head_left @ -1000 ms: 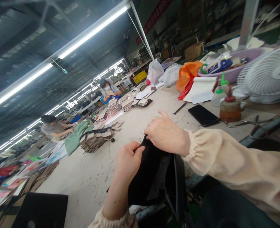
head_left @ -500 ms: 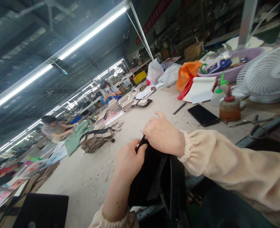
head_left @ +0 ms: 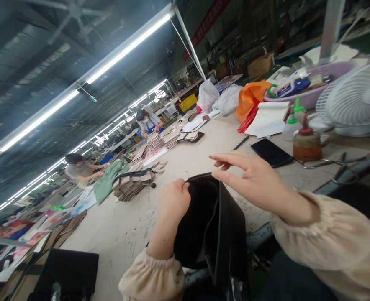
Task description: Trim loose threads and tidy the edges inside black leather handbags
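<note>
A black bag point(head_left: 233, 225) stands with its mouth open at the near edge of the worktable point(head_left: 119, 230), its dark inside showing. My left hand point(head_left: 173, 200) pinches the left end of the bag's top edge, where a short thread end sticks up. At the other end of that edge is my right hand point(head_left: 250, 177), its fingers stretched out and apart, the thumb at the rim and nothing gripped.
A phone point(head_left: 271, 152), an amber bottle point(head_left: 307, 144), a notepad point(head_left: 268, 119) and a white fan point(head_left: 357, 100) are at the right. Stacked brown pieces point(head_left: 131, 186) lie left of centre, a black case point(head_left: 70, 267) at lower left. Two people work farther back.
My right hand has let go of the bag's edge and moved right, its fingers spreading. The bag's mouth now shows wide open. My left hand has closed over the edge's left end.
</note>
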A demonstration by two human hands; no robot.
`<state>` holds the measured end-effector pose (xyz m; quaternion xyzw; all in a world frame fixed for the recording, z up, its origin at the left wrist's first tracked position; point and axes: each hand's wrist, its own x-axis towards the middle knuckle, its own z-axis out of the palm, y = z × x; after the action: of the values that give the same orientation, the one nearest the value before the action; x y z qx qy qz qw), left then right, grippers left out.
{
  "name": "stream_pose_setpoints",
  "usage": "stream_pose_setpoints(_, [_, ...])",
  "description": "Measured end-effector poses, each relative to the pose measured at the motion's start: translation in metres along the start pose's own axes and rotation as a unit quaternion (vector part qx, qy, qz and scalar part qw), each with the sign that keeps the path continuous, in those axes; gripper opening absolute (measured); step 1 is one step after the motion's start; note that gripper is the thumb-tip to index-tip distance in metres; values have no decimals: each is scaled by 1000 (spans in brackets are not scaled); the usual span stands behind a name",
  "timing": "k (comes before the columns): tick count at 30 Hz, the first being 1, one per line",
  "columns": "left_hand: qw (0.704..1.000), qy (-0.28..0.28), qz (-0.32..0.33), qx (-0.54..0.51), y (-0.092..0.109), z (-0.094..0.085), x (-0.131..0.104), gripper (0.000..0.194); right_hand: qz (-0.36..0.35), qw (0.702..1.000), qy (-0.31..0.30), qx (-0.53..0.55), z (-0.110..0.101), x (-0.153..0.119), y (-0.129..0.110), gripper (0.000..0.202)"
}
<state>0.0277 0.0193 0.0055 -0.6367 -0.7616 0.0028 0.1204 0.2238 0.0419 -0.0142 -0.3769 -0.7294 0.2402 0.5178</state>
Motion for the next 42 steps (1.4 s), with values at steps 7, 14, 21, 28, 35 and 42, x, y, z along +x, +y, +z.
stream_pose_setpoints(7, [974, -60, -10, -220, -12, -4, 1, 33, 24, 997, -3, 76, 23, -53, 13, 45])
stream_pose_setpoints(14, [811, -217, -120, -530, -59, -15, -23, 73, 24, 998, -35, 51, 31, -63, 19, 45])
stream_pose_setpoints(21, [939, -136, -35, -314, -65, -13, -66, 42, 19, 997, -42, 62, 37, -65, 16, 43])
stream_pose_setpoints(28, [981, -9, -26, -191, -58, 1, -61, 32, 15, 997, -42, 59, 32, -64, 17, 39])
stream_pose_setpoints(35, [973, -68, -59, -214, -57, -6, -56, 34, -1, 997, -38, 68, 33, -62, 16, 35])
stream_pose_setpoints(42, [995, -60, 19, -80, -31, -12, -27, 39, 6, 997, -43, 62, 27, -66, 18, 41])
